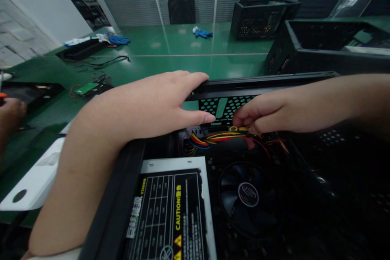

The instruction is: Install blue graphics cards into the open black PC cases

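Observation:
An open black computer case (262,80) lies in front of me on a green table. My left hand (158,103) rests on the case's far top rail, fingers laid over the edge and gripping it. My right hand (262,113) reaches in from the right and pinches a bundle of yellow, red and black wires (219,136) inside the case. A power supply (170,211) with a black label and yellow caution text sits at the lower left of the case. A round black cooler fan (248,195) lies to the right of the power supply.
A white panel (33,183) lies left of the case. Another person's hand (10,111) shows at the far left edge. Other black cases (319,44) stand at the back right. A green circuit board (87,88), cables and blue gloves (118,40) lie on the table (183,53).

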Demonstrator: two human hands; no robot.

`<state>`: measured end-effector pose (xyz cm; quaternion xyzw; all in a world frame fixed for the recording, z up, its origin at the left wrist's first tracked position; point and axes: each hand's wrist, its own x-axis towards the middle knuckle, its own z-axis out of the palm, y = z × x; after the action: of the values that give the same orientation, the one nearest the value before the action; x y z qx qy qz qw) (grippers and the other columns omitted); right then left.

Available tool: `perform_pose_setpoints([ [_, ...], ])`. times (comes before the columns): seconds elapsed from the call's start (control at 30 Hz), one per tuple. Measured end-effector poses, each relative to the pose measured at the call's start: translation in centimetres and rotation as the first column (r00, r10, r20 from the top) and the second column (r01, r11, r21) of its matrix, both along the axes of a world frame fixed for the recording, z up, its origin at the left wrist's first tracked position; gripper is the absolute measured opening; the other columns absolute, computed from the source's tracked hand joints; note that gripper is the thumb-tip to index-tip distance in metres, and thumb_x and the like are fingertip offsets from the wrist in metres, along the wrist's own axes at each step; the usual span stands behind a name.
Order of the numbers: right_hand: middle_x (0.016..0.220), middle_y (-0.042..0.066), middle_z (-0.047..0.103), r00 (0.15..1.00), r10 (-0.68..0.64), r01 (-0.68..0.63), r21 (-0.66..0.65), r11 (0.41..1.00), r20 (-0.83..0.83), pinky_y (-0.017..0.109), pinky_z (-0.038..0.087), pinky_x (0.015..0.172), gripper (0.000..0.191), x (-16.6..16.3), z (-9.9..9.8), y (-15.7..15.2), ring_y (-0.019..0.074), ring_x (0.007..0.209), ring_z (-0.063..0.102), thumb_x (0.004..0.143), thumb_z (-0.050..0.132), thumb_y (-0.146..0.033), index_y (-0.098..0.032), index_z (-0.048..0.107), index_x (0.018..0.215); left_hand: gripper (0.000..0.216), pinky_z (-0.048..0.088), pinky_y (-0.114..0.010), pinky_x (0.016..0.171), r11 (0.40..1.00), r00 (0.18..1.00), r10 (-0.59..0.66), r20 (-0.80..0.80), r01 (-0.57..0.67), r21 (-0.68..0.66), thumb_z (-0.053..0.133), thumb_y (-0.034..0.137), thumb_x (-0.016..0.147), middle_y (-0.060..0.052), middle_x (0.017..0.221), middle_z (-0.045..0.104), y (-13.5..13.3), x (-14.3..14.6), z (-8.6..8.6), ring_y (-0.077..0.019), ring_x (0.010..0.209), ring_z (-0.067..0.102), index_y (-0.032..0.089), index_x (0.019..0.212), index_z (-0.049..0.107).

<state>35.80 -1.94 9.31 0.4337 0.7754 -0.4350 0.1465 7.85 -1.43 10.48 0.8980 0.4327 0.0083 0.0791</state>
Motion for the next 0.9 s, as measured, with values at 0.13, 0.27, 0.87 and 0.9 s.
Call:
perform_pose_setpoints([
  [0.13,0.101,0.003,0.083,1.0,0.006,-0.006,0.021,1.0,-0.015,0.034,0.065,0.081,0.037,-0.03,0.25,-0.23,0.0292,0.096,0.079,0.088,0.064,-0.042,-0.027,0.084,0.115,0.095,0.049,-0.058,0.139,1.0,1.0,0.001,0.01,-0.001,-0.008,0.061,0.088,0.095,-0.005,0.173,0.063,0.04,0.02,-0.01,-0.0433,0.159,0.06,0.034,0.173,0.055],
  [0.27,0.103,0.001,0.086,0.998,0.057,-0.056,0.098,0.994,-0.012,0.032,0.068,0.082,0.04,-0.09,0.56,-0.5,0.027,0.095,0.082,0.095,0.056,-0.03,-0.031,0.089,0.118,0.096,0.048,-0.058,0.14,1.0,1.0,0.008,0.014,-0.007,-0.024,0.062,0.088,0.095,-0.005,0.175,0.061,0.08,0.03,0.05,-0.044,0.16,0.058,0.034,0.174,0.054],
  [0.87,0.111,0.005,0.085,0.992,0.075,-0.086,-0.1,0.991,-0.105,0.034,0.069,0.08,0.034,0.4,0.8,-0.64,0.0253,0.093,0.082,0.087,0.062,-0.027,-0.024,0.078,0.117,0.096,0.046,-0.056,0.14,1.0,1.0,0.001,-0.001,-0.001,-0.018,0.059,0.085,0.096,-0.006,0.175,0.061,0.02,0.13,0.08,-0.0434,0.162,0.057,0.031,0.175,0.052],
  [0.9,0.112,0.005,0.085,0.992,0.085,-0.094,-0.092,0.991,-0.098,0.034,0.069,0.081,0.034,0.35,0.79,-0.64,0.025,0.094,0.082,0.087,0.063,-0.027,-0.025,0.078,0.117,0.096,0.046,-0.056,0.14,1.0,1.0,0.002,-0.003,-0.002,-0.019,0.059,0.085,0.096,-0.006,0.175,0.061,0.0,0.14,0.09,-0.0433,0.162,0.056,0.032,0.175,0.052],
])
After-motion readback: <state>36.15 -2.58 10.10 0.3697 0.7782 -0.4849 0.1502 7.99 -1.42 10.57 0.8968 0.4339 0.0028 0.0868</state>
